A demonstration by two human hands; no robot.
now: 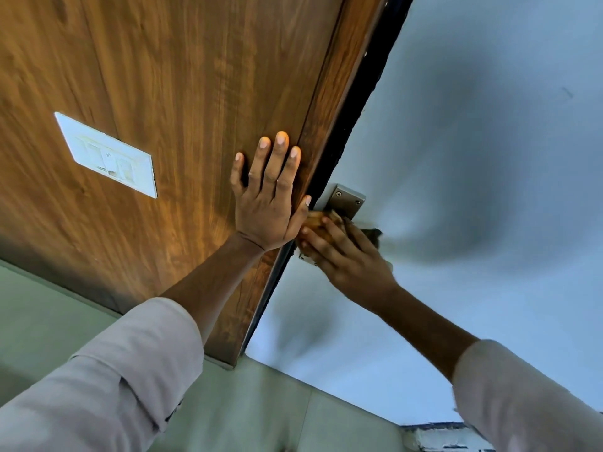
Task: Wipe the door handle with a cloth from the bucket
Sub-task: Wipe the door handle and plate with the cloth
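The metal door handle plate (347, 198) sits on the pale blue-grey door (456, 158), close to its dark edge. My right hand (347, 252) presses a brownish cloth (318, 221) over the handle, so the lever itself is hidden; a dark tip (375, 233) pokes out past my fingers. My left hand (269, 194) lies flat with fingers spread on the wooden panel (182, 93) beside the door edge, holding nothing. The bucket is not in view.
A white switch plate (109, 154) is mounted on the wooden panel to the left. Pale green floor tiles (277, 412) run along the bottom. The dark door edge (352, 119) separates the panel from the door.
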